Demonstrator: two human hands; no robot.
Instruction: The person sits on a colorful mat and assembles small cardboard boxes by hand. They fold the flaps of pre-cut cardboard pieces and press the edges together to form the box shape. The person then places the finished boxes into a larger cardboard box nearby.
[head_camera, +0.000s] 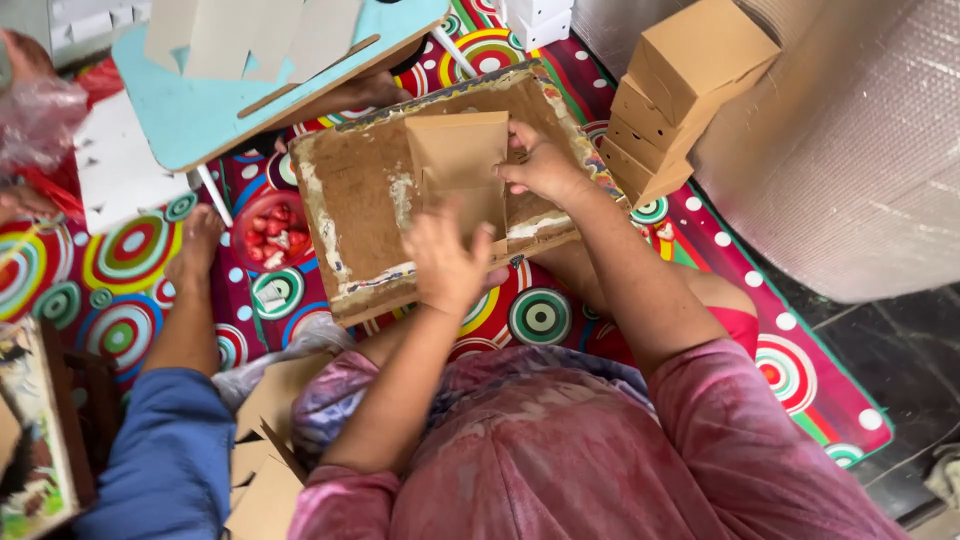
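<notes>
A brown cardboard piece (462, 160) is lying flat on a glue-stained board (350, 200); the left hand (447, 262) is pressing open-fingered on its lower edge, while the right hand (540, 165) is pinching its right edge, beside stacked cardboard boxes (680, 90)

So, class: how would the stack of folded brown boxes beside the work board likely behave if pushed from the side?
The stack of folded brown boxes already leans, so it would probably topple. Thin cardboard suggests they are light and slide easily on the patterned mat.
</notes>
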